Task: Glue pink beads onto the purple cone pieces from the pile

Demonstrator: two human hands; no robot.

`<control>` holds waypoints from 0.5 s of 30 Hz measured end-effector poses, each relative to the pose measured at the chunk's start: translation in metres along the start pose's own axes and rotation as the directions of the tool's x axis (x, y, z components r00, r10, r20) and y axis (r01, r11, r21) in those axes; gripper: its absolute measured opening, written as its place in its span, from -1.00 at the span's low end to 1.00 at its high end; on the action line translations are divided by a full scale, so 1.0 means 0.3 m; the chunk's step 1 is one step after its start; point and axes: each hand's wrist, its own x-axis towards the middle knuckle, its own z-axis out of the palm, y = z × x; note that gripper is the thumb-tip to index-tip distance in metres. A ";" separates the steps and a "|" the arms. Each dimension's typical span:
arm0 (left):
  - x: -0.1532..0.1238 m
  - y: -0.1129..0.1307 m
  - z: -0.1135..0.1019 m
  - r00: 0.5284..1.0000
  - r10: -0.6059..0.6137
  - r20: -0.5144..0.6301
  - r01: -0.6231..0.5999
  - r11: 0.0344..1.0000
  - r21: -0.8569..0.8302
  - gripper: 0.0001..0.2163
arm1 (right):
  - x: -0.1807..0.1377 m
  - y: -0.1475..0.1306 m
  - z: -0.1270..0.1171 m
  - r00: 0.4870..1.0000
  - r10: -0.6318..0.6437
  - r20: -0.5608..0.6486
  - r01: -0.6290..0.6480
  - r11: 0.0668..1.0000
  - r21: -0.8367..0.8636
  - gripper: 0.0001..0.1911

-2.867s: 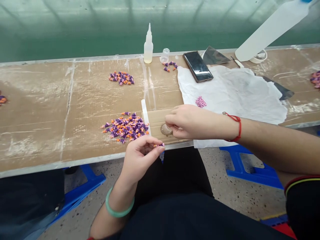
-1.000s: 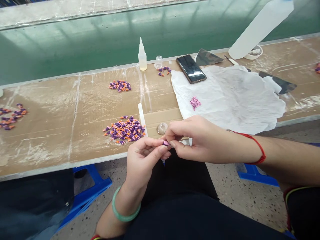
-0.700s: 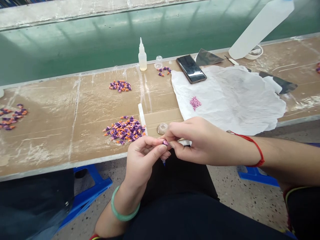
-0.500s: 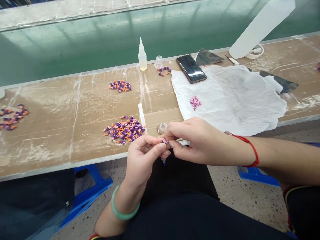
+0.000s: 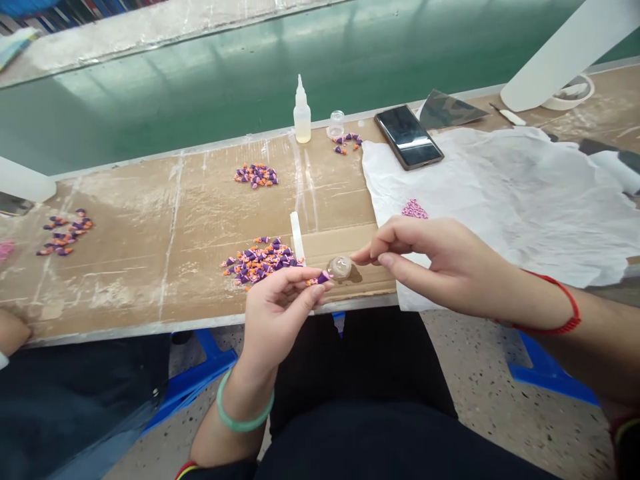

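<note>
My left hand (image 5: 277, 310) pinches a small purple, pink and orange figurine (image 5: 321, 277) between thumb and fingertips, above the table's front edge. To the right, my right hand (image 5: 445, 263) is stretched out, thumb and forefinger apart, and nothing shows between them. Its fingertips are close beside a small clear round dish (image 5: 341, 267) on the cardboard; whether they touch it I cannot tell. Left of the dish lies a heap of similar figurines (image 5: 263, 260), with a white stick (image 5: 297, 237) at its right side. Tiny pink pieces (image 5: 415, 209) are on the white paper sheet (image 5: 480, 173), partly behind my right hand.
A dropper bottle (image 5: 302, 117) and a clear cap (image 5: 337, 123) stand at the table's back edge. A phone (image 5: 409, 137) lies partly on the paper. More figurines (image 5: 256, 175) form separate groups. A roll of tape (image 5: 570, 93) is at back right. Another person's arm (image 5: 13, 331) shows at far left.
My right hand has left the figurine and moved right to beside the clear dish. My left hand still holds the figurine. The view has shifted, and another person's arm has appeared at left.
</note>
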 end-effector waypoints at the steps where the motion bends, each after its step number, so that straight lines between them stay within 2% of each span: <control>1: 0.013 0.002 -0.028 0.999 0.034 0.008 -0.035 0.989 0.147 -0.94 | -0.003 0.019 -0.001 1.000 0.003 -0.014 -0.003 1.000 -0.009 -0.84; 3: 0.047 0.011 -0.092 0.997 0.068 0.041 -0.079 0.908 0.410 -0.90 | -0.007 0.059 -0.002 0.999 0.019 -0.037 -0.019 1.000 -0.004 -0.84; 6: 0.127 0.035 -0.180 0.997 0.081 0.017 -0.073 0.761 0.645 -0.70 | -0.010 0.108 -0.005 0.997 0.070 -0.039 -0.068 0.997 0.043 -0.84; 9: 0.268 0.055 -0.231 0.991 0.123 -0.052 -0.041 0.651 0.758 -0.61 | -0.012 0.132 -0.011 0.992 0.124 -0.031 -0.121 0.990 0.078 -0.82; 11: 0.392 0.054 -0.245 0.984 0.141 -0.108 0.003 0.595 0.803 -0.70 | -0.013 0.137 -0.015 0.989 0.144 -0.034 -0.141 0.987 0.082 -0.81; 15: 0.618 0.017 -0.242 0.972 0.088 -0.217 0.141 0.519 0.843 -0.80 | -0.023 0.142 -0.023 0.986 0.164 -0.041 -0.161 0.984 0.073 -0.78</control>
